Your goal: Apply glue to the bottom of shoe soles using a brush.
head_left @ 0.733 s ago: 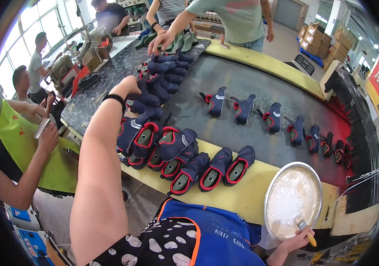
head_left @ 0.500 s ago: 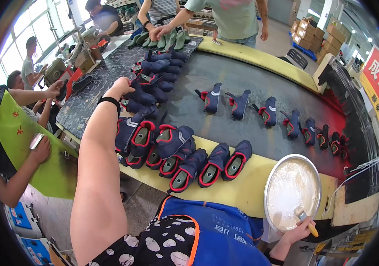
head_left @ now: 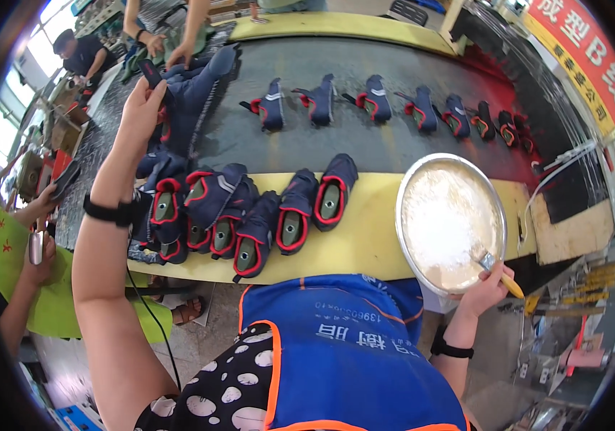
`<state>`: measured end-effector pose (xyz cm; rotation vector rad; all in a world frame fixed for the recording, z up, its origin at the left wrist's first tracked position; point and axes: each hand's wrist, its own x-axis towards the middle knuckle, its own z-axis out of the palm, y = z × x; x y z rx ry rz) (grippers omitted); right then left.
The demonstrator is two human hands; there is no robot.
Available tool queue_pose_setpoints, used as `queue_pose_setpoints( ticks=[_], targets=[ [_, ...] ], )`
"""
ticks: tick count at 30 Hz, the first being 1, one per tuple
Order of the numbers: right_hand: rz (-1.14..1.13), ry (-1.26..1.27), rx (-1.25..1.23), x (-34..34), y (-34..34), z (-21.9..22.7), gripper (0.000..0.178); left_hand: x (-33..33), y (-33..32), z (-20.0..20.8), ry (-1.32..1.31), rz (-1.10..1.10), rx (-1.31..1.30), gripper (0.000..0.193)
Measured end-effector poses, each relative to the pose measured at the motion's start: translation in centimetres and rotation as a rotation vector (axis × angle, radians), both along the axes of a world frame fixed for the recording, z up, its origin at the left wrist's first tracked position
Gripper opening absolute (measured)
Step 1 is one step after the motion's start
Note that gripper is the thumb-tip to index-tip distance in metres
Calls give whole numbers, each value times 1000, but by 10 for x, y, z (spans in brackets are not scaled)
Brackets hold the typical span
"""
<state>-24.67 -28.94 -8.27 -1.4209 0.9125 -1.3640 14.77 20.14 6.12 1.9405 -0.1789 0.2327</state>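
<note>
My left hand (head_left: 140,108) is closed on a navy shoe (head_left: 203,90), gripping it at the dark tab end, and the shoe hangs close to the camera over the other shoes. My right hand (head_left: 487,289) grips a brush (head_left: 514,284) by its yellow handle. The brush's bristle end is in the pale creamy liquid of a round metal bowl (head_left: 402,215) at the right. Beside the bowl, to its left, navy shoes with red-lined openings and green lasts lie in a cluster, the nearest single shoe (head_left: 336,190) standing apart on the yellow ledge.
A row of navy shoes (head_left: 375,99) lies across the dark conveyor belt (head_left: 271,151). The yellow ledge (head_left: 365,244) runs along my side. A co-worker's hands (head_left: 167,47) reach over green lasts at the far left; another person's hand (head_left: 40,262) is at the left edge.
My left hand has picked up a navy shoe from the pile and raised it. The view has shifted rightward and down. My right hand still holds the brush in the bowl.
</note>
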Motion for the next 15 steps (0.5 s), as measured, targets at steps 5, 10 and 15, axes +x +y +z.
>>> queue_pose_setpoints(
  ticks=[5, 10, 15],
  targets=[
    [59, -159, 26, -8, 14, 22, 16, -131, -102, -17, 363, -302, -111, 24],
    [85, -209, -7, -8, 24, 31, 13, -195, -143, -110, 291, -535, 261, 22],
    [106, -203, 40, -13, 25, 33, 11, -216, -185, -158, 173, -546, 396, 29]
  ],
)
